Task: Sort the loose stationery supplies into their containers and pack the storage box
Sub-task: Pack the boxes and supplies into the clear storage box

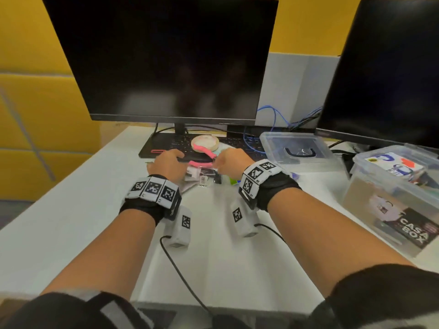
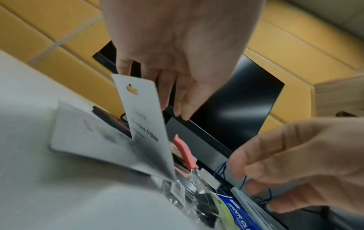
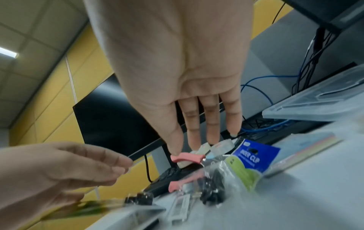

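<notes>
Loose stationery lies in a small pile in front of the keyboard [image 1: 166,141]. My left hand [image 1: 166,162] [image 2: 173,77] holds a white card packet [image 2: 141,109] up by its top edge. My right hand [image 1: 231,160] [image 3: 197,124] reaches down with straight fingers, and its index fingertip touches the pink scissors [image 1: 202,150] [image 3: 187,156] [image 2: 185,152]. A clear bag of black binder clips with a blue and green label [image 3: 254,157] [image 2: 236,207] lies under both hands. The clear storage box [image 1: 370,193] stands at the right with items inside. Its lid [image 1: 285,141] [image 3: 315,101] lies behind it.
A tape roll [image 1: 205,140] sits on the keyboard. Two dark monitors [image 1: 166,55] [image 1: 392,67] stand at the back, with blue cables [image 1: 273,115] between them. Another white card [image 2: 84,133] lies flat on the desk. A coloured paper pad [image 3: 305,147] lies right of the bag.
</notes>
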Motion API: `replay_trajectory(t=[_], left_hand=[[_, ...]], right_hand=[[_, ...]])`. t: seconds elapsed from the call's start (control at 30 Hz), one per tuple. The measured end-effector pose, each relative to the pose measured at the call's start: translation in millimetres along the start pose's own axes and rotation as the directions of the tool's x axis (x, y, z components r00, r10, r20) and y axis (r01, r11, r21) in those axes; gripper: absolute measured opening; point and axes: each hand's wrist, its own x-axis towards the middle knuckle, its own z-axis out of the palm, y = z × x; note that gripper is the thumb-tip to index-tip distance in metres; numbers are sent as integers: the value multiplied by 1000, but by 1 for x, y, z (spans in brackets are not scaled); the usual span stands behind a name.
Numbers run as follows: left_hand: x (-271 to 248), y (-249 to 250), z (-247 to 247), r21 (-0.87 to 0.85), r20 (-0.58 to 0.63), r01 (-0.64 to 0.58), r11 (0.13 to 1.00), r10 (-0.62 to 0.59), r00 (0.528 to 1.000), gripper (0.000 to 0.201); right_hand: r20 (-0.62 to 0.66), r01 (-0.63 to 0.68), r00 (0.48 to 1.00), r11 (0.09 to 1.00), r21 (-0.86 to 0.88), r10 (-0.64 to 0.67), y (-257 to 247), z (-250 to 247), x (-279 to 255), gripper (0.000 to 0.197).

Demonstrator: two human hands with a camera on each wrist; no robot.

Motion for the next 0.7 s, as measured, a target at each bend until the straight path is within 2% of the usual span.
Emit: replay_trajectory(t=[0.07, 0.17, 0.23, 0.33, 0.4, 0.53, 0.7], left_hand=[[2, -4, 0, 53, 54, 4, 999, -7, 999, 43], [5, -9, 3, 110, 197, -27, 994, 5, 980, 66], [5, -11, 4, 108, 269, -45, 993, 14, 963, 71], [6, -14, 6, 137, 270, -57, 989, 18, 963, 69], [9, -17, 7, 155, 288, -51, 987, 4, 958, 78], [12, -23, 10, 143, 315, -54, 988, 6, 949, 88], [12, -23, 8, 173, 310, -85, 981, 28, 950, 88]], right_hand=[[30, 39, 999, 996, -74, -37, -4, 8, 3, 34], [79, 78, 994, 997, -12, -77, -10, 17, 2, 48], [102, 129, 986, 991, 40, -132, -16, 20, -1, 59], [152, 195, 966, 976, 94, -207, -23, 20, -8, 62], [157, 214, 961, 971, 106, -229, -25, 21, -9, 58], [236, 196, 953, 981, -1, -190, -26, 27, -6, 61], [236, 161, 957, 986, 54, -169, -24, 29, 0, 62]])
